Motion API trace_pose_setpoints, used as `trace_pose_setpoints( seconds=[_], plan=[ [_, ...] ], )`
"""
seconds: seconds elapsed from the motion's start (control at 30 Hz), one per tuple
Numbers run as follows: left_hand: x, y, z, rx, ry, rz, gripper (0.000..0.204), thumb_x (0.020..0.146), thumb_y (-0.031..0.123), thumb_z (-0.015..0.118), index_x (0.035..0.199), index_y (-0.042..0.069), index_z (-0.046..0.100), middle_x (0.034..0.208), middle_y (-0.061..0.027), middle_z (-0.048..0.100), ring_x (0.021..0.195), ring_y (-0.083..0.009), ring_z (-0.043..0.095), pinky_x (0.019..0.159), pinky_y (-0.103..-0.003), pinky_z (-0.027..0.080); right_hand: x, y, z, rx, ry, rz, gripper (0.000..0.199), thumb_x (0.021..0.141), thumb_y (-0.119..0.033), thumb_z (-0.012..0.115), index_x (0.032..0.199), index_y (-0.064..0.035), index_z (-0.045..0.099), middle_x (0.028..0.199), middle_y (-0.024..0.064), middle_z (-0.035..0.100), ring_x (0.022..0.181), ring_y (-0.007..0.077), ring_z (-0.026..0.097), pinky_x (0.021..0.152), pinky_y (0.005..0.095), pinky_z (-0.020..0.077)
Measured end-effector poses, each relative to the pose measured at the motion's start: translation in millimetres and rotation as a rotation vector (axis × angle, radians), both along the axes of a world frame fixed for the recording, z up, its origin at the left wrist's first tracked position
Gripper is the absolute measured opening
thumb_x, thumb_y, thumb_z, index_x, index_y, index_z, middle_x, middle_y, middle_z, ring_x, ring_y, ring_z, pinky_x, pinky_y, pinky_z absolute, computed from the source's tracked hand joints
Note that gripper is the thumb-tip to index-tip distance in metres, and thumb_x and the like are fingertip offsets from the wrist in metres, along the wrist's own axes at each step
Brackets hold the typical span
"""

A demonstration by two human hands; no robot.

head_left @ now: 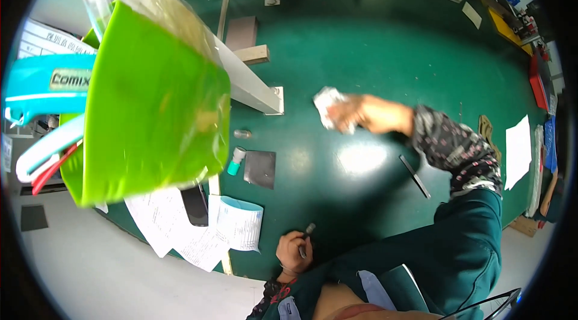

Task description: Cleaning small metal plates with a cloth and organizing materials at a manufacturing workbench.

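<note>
My right hand reaches out over the middle of the green tabletop, its fingers closed on a crumpled white wipe. The wipe is at or just above the surface; slight blur hides which. Near the front edge, my left hand is closed around a small, slim dark tool with a greyish tip, whose exact kind I cannot make out. A thin dark strip lies below my right forearm. To the left are a dark square sheet and a small bottle with a teal cap.
A bright green holder with a blue-handled tool hangs close at left. Below it lie papers, a phone and a blue-white booklet. A white post stands on the table. White paper lies far right.
</note>
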State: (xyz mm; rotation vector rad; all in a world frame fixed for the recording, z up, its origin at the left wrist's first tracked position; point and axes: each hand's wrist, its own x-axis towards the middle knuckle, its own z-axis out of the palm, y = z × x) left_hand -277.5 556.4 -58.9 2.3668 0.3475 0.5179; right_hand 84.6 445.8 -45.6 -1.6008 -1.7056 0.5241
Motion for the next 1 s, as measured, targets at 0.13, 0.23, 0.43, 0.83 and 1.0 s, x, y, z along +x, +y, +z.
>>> trace_pose_setpoints(
  seconds=[0.13,0.23,0.43,0.83,1.0],
  plan=[
    [1.9,-1.6,-0.9,-0.017,0.076,0.036,0.024,0.062,0.001,0.066,0.068,0.008,0.045,0.079,-0.0074,0.054,0.066,-0.0256,0.051,0.055,-0.034,0.042,-17.5,-52.4,38.7,-0.149,0.229,-0.012,0.034,0.058,0.015,0.049,0.082,-0.0044,0.063,0.091,0.0123,0.062,0.094,0.0235,0.057,0.085,0.0318,0.0428],
    [-4.2,-3.7,-0.2,-0.002,0.088,0.089,0.023,0.062,0.001,0.066,0.067,0.009,0.045,0.078,-0.0074,0.054,0.066,-0.0254,0.051,0.056,-0.034,0.042,30.6,-37.6,66.4,0.050,0.427,-0.546,0.030,0.070,0.011,0.045,0.091,-0.0044,0.061,0.103,0.0110,0.058,0.099,0.0232,0.054,0.089,0.0310,0.0392],
    [-9.0,-9.8,-0.9,-0.015,0.083,0.064,0.023,0.062,0.000,0.065,0.065,0.008,0.044,0.077,-0.0092,0.056,0.065,-0.0245,0.053,0.058,-0.031,0.043,182.9,-54.7,-40.3,0.089,-0.016,-1.122,0.036,0.069,0.007,0.048,0.095,-0.0131,0.061,0.113,0.0108,0.050,0.113,0.0282,0.040,0.095,0.0303,0.0298],
    [-2.5,-1.7,-2.8,-0.010,0.082,0.090,0.020,0.065,0.002,0.063,0.068,0.005,0.043,0.078,-0.0107,0.053,0.068,-0.0278,0.052,0.060,-0.035,0.042,-22.8,-108.1,36.9,-0.159,0.342,-0.328,0.026,0.068,0.012,0.050,0.079,-0.0081,0.063,0.107,0.0060,0.057,0.110,0.0210,0.046,0.100,0.0380,0.0248],
    [-4.6,-5.2,0.5,0.014,0.055,0.067,0.019,0.065,0.001,0.062,0.066,0.004,0.043,0.078,-0.0110,0.052,0.068,-0.0274,0.052,0.059,-0.035,0.042,95.8,-183.8,19.9,0.311,0.192,-1.118,0.029,0.073,0.011,0.047,0.095,-0.0023,0.060,0.099,0.0071,0.060,0.097,0.0161,0.053,0.088,0.0270,0.0386]
  ],
)
